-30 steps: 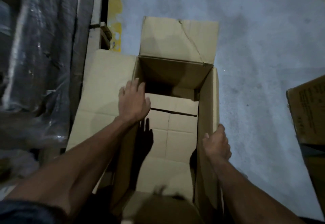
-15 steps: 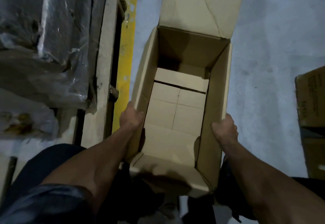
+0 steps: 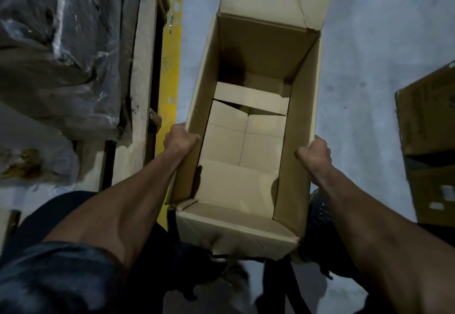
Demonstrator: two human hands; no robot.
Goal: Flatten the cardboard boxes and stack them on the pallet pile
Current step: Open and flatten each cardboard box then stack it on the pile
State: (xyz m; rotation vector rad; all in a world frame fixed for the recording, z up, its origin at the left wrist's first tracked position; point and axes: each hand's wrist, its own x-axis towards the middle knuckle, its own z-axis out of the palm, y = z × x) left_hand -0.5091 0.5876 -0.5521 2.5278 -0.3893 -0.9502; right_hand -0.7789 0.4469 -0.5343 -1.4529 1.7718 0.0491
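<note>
A tall brown cardboard box point(image 3: 256, 50) stands open in front of me, its far flap up and its near flap folded outward. Inside, the bottom flaps lie partly lifted, with a dark gap between them. My left hand point(image 3: 178, 138) grips the top edge of the left wall, thumb over the rim. My right hand point(image 3: 316, 152) grips the top edge of the right wall the same way. Both forearms reach down to it from the bottom corners.
At left, plastic-wrapped goods point(image 3: 61, 50) sit on a wooden pallet point(image 3: 145, 67), beside a yellow floor line point(image 3: 170, 84). Another cardboard box point(image 3: 430, 146) stands at the right edge. The grey concrete floor point(image 3: 364, 50) lies around the box.
The box has come away from the pallet side and nearer to me. My left hand left the flat left flap and took the left wall's rim; my right hand kept its hold.
</note>
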